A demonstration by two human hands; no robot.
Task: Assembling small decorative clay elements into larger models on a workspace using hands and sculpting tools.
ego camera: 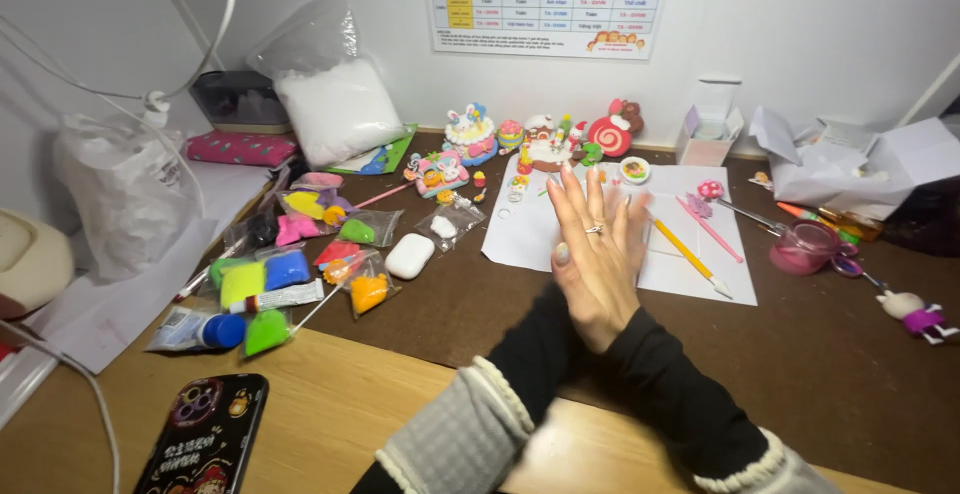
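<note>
My two hands are pressed flat together, palm to palm, fingers straight and pointing away from me, above the near edge of a white paper sheet (520, 239). My left hand (590, 269) lies towards the camera and wears a ring. My right hand (633, 224) is mostly hidden behind it, its fingers blurred. Whether anything lies between the palms is hidden. A yellow stick tool (690, 254) and a pink stick tool (708, 229) lie on the sheet just to the right. Both arms wear black sleeves with grey knit cuffs.
Small bags of coloured clay (290, 264) and a white oval case (409, 255) lie to the left. Clay figures (470, 134) stand along the wall. A pink cup (805, 247) and a small figure (915, 316) are at the right; a phone (205, 439) lies near the front.
</note>
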